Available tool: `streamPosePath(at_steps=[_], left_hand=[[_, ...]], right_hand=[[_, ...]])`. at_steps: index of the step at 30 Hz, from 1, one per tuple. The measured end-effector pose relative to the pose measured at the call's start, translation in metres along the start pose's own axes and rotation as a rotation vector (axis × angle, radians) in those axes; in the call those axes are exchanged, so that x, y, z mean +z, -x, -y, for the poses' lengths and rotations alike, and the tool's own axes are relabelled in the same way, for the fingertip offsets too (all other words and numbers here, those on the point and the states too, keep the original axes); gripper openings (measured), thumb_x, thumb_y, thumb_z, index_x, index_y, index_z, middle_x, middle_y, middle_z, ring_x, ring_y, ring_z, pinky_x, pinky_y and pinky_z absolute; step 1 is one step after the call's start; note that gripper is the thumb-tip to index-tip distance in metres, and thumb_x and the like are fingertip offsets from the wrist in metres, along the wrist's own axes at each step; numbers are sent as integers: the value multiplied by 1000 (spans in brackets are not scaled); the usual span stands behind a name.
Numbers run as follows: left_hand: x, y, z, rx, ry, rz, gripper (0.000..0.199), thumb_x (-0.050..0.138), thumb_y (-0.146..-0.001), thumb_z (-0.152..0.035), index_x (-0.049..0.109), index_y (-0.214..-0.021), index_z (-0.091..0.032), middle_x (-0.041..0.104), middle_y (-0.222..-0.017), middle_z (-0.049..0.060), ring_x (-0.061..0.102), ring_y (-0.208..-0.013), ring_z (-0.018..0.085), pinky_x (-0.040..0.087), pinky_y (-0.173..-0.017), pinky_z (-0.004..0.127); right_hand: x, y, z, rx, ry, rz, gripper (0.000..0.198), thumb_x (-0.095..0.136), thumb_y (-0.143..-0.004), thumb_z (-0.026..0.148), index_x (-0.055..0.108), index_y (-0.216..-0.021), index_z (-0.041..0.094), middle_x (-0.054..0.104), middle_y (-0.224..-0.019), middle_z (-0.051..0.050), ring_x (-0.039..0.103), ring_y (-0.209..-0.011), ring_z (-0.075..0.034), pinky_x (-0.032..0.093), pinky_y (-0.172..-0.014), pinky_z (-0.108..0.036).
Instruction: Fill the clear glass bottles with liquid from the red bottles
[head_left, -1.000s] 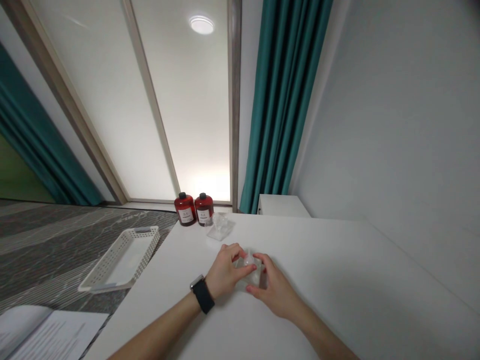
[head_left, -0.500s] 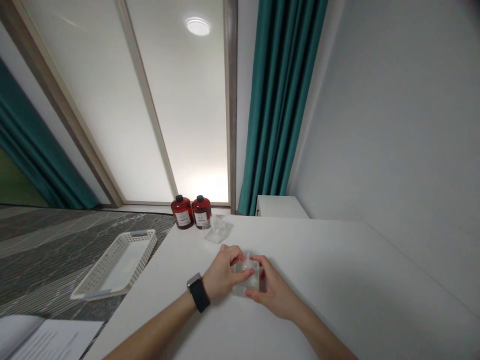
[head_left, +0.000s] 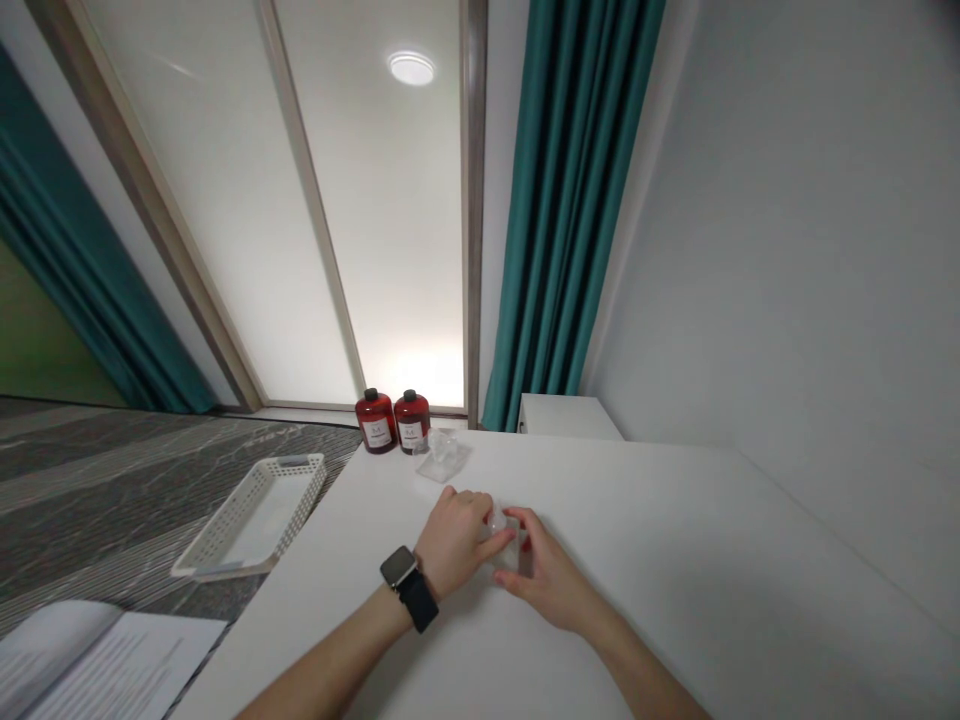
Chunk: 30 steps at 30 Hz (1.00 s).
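A small clear, squarish container (head_left: 508,556) stands on the white table (head_left: 720,590), with a narrow pale top (head_left: 497,517) partly hidden by fingers. My left hand (head_left: 457,540), a watch on its wrist, reaches over from the left with its thumb and fingers closed round that top. From the right, my right hand (head_left: 551,578) grips the container's side between thumb and fingers. Beyond them a crumpled clear plastic wrapper (head_left: 444,457) lies near the table's far edge.
Two red bottles (head_left: 376,425) with black caps stand at the table's far left corner. A white perforated basket (head_left: 259,520) and an open booklet (head_left: 127,660) are to the left. Behind the table is a white cabinet (head_left: 570,417).
My left hand has turned over the container's top, its back now more upward. My right hand keeps its grip. The whole view has shifted slightly.
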<state>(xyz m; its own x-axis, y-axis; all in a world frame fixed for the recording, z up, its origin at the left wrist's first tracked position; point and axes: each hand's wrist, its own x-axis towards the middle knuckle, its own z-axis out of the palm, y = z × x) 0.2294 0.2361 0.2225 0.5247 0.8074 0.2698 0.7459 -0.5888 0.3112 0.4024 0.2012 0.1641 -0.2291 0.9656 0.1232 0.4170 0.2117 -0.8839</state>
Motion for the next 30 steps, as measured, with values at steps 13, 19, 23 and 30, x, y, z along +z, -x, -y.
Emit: streamPosePath(at_steps=[13, 19, 23, 30], left_hand=[[4, -11, 23, 227, 193, 95, 31, 59, -91, -35, 44, -70, -19, 53, -69, -3, 49, -65, 16, 32, -71, 30], [4, -3, 23, 172, 187, 35, 26, 62, -89, -36, 50, -73, -19, 54, -70, -1, 52, -71, 19, 35, -75, 34], [6, 14, 35, 130, 423, -66, 32, 65, -82, -38, 52, -104, -19, 57, -101, 7, 53, -95, 25, 43, -85, 38], [36, 29, 51, 39, 676, 89, 61, 78, -70, -36, 48, -119, -18, 60, -115, 9, 56, -105, 28, 45, -95, 43]], right_hand=[[-8, -2, 8, 61, 31, 81, 67, 74, -71, 20, 43, -130, 21, 60, -124, -8, 59, -101, -24, 47, -92, -41], [-8, -2, 7, 48, -13, 106, 69, 73, -72, 18, 42, -133, 21, 57, -130, -9, 59, -107, -24, 46, -97, -42], [-15, 0, 5, 33, -26, 145, 75, 72, -74, 18, 37, -140, 22, 53, -137, -10, 54, -120, -25, 42, -104, -43], [-32, -3, 46, -63, 341, -34, 33, 56, -90, 29, 53, -121, 19, 63, -107, -9, 60, -102, -23, 46, -89, -37]])
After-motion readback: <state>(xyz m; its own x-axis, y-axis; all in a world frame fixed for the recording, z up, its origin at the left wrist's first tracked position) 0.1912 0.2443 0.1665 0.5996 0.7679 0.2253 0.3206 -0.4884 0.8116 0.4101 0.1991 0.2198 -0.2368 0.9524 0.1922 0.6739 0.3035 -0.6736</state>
